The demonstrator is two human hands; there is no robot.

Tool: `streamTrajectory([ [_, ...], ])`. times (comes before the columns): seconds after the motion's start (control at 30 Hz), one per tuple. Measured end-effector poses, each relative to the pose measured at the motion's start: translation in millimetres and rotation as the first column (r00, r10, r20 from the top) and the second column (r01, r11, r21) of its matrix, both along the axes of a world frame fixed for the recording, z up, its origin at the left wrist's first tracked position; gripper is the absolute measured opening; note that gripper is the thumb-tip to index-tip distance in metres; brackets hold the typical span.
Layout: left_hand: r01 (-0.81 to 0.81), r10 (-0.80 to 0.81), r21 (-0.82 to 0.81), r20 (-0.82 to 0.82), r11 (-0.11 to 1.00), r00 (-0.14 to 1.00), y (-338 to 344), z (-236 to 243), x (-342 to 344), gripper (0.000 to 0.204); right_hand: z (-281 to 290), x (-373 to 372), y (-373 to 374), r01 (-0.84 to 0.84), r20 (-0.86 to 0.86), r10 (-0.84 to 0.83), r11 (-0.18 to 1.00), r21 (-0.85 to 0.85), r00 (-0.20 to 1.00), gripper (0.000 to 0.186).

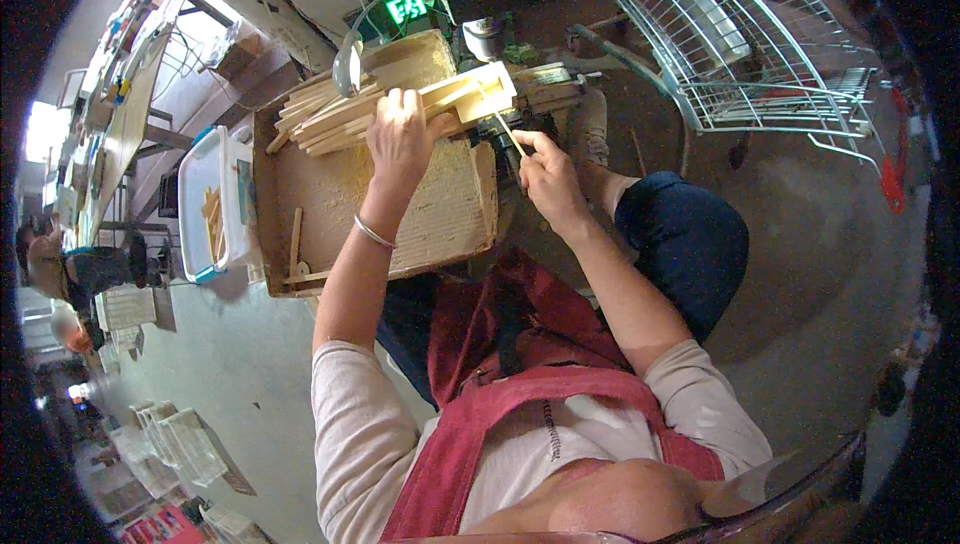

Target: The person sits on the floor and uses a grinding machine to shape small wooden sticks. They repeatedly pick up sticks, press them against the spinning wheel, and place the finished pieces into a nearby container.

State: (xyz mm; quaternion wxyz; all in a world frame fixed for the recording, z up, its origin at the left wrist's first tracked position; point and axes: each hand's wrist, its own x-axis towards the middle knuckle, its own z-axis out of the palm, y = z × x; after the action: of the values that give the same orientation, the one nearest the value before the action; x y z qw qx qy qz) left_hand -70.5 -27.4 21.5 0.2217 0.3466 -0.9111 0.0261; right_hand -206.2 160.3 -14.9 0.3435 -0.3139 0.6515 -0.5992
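Note:
My left hand [402, 139] is closed over a long pale wooden strip [448, 94], above the far part of a shallow brown box [375, 209]. At the strip's right end is a bright yellowish wooden piece [486, 94]; whether the two are joined I cannot tell. My right hand [550, 182], to the right of the box, pinches a thin wooden stick [511, 134]. The stick's far tip reaches the near edge of the yellowish piece. Several loose wooden strips [305, 122] lie across the box's far left part, beside my left hand.
A lamp [347, 69] hangs over the strips. Left of the box stands a white plastic bin [238, 209] with wooden pieces inside. A wire cart [740, 64] is at the far right. Another person [95, 272] is at the far left, near a long cluttered table [130, 114].

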Motion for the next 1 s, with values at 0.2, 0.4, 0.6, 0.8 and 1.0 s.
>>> streamTrajectory([
  [0.2,0.23,-0.224,-0.099,0.075,0.968,0.972,-23,8,-44,0.043,-18,0,-7,0.039,-0.104,-0.046,0.997,-0.072,0.993,0.032],
  [0.4,0.169,-0.226,0.26,0.209,0.951,0.951,-52,3,-70,0.048,2,-4,-1,0.002,-0.01,-0.002,1.0,-0.001,1.0,0.033],
  [0.6,0.107,-0.126,0.19,0.09,0.976,0.988,-51,-18,-68,0.045,-2,-1,-5,0.009,0.028,-0.008,0.999,-0.033,1.0,0.033],
  [0.8,0.015,-0.048,-0.074,-0.473,0.997,0.879,6,-17,-22,0.04,13,2,-3,0.03,0.022,-0.03,0.999,0.018,0.999,0.032],
  [1.0,-0.25,0.394,0.406,-0.324,0.879,0.86,-4,-52,18,0.029,5,1,-2,-0.023,0.125,0.019,0.999,0.027,0.992,0.036],
])
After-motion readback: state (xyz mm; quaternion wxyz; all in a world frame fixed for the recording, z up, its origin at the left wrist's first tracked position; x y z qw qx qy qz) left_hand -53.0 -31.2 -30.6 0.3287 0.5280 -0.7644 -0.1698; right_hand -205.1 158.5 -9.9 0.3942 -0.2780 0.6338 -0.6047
